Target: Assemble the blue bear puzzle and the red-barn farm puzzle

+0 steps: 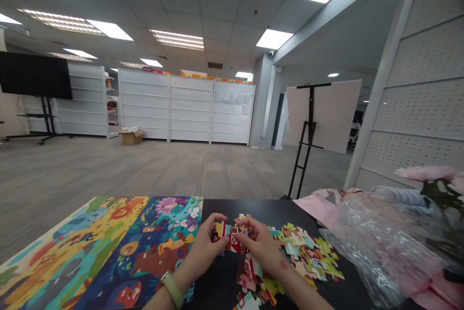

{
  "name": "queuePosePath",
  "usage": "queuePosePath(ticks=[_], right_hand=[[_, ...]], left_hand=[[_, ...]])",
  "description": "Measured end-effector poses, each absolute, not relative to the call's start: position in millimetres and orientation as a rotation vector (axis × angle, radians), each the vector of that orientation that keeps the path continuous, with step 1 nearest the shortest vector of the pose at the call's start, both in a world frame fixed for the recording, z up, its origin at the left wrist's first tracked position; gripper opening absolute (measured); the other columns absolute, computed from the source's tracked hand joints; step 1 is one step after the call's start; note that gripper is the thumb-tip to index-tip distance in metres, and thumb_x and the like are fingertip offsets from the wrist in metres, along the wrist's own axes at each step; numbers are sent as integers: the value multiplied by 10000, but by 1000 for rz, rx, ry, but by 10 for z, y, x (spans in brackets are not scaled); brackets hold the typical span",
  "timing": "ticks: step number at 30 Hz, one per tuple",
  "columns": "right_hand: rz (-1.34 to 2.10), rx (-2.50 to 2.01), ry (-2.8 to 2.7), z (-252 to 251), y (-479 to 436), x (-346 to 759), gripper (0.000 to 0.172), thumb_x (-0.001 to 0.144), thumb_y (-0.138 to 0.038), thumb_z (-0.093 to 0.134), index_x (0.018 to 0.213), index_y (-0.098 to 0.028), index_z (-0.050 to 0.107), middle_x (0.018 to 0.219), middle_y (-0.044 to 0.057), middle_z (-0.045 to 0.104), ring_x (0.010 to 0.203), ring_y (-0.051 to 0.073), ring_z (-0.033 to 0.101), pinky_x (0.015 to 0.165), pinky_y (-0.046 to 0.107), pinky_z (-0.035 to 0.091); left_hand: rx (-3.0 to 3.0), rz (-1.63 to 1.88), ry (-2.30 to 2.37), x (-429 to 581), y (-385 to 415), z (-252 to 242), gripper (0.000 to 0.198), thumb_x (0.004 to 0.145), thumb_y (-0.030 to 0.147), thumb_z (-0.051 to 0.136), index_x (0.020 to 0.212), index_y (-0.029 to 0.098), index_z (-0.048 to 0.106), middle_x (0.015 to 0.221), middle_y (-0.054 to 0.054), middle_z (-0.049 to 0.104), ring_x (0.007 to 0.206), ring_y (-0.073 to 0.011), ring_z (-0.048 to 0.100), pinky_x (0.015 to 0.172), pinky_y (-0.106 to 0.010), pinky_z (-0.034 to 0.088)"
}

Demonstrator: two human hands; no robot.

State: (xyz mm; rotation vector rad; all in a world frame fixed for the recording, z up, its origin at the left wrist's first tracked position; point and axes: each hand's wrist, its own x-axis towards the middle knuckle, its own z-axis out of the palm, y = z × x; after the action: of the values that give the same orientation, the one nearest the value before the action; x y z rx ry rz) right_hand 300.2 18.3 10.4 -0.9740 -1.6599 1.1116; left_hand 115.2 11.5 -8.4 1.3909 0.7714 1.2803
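- Left hand (pixel 203 249) and right hand (pixel 259 244): fingers (pixel 217 220) curled and nearly closed, both gripping red jigsaw pieces (pixel 232 241) between them, over the black table (pixel 290 211).
- Loose jigsaw pieces (pixel 306 254) heaped on the table, just beside the right hand; second heap (pixel 252 281) on the table, directly below both hands.
- Pale green wristband (pixel 173 289) on the left wrist.
- Animal-patterned puzzle board (pixel 108 252) butted against the table's left edge, under the left forearm.
- Clear plastic bag (pixel 377 247) at the table's right end, pink artificial flowers (pixel 429 173) beyond it.
- Open cardboard box (pixel 131 137) on the floor, well beyond the table, something white inside.
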Motion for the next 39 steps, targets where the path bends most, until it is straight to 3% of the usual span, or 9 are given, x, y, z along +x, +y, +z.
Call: queuePosePath(ticks=[5,10,14,23,26,30,39], right_hand=[[1180,-914,-1641,123,167,2996,440,749,-561,746,979,-202,635,891,50,706,796,204,662,709,305,520],[1322,-840,-1588,86,181,2992,450,781,-551,729,1022,-184,632,793,41,715,717,193,667,704,310,518],[1225,-780,-1573,77,187,2998,380,862,-537,650,1018,-190,651,888,63,733,767,196,675,762,328,526],[1049,-906,-1579,106,254,3095,401,849,-536,661,1054,-191,654,962,82,752,882,255,701,813,368,543],[947,-953,-1629,94,293,3138,446,892,-527,605,1191,-199,650,1094,100,735,979,262,690,883,385,531],[893,-1007,-1701,84,300,3155,528,912,-535,562,1332,-217,594,1194,103,710,1048,267,671,931,413,523],[792,-1008,-1796,80,282,3154,493,928,-508,541,1325,-224,614,1245,105,689,1105,283,648,1005,457,479]], left_hand=[[1372,1306,771,1145,154,-124,457,754,343,751,1099,220,478,763,23,635,626,-146,624,529,-212,473],[1326,1351,776,1145,199,-143,487,784,459,729,1127,214,484,753,19,646,593,-134,614,526,-210,459],[1340,1371,825,1149,206,-152,467,807,515,688,1101,202,507,676,51,589,527,-109,555,500,-199,421],[1433,1340,895,1098,247,-197,335,759,344,715,1009,194,549,686,45,592,588,-119,558,540,-202,412],[1389,1323,846,1115,257,-197,290,730,286,680,984,182,585,783,11,631,643,-131,583,588,-226,460],[1334,1324,869,1113,284,-219,299,700,244,622,990,170,613,765,6,643,626,-133,584,579,-231,465],[1436,1266,909,1131,245,-232,293,717,245,613,998,165,627,722,12,617,561,-108,535,494,-194,396]])
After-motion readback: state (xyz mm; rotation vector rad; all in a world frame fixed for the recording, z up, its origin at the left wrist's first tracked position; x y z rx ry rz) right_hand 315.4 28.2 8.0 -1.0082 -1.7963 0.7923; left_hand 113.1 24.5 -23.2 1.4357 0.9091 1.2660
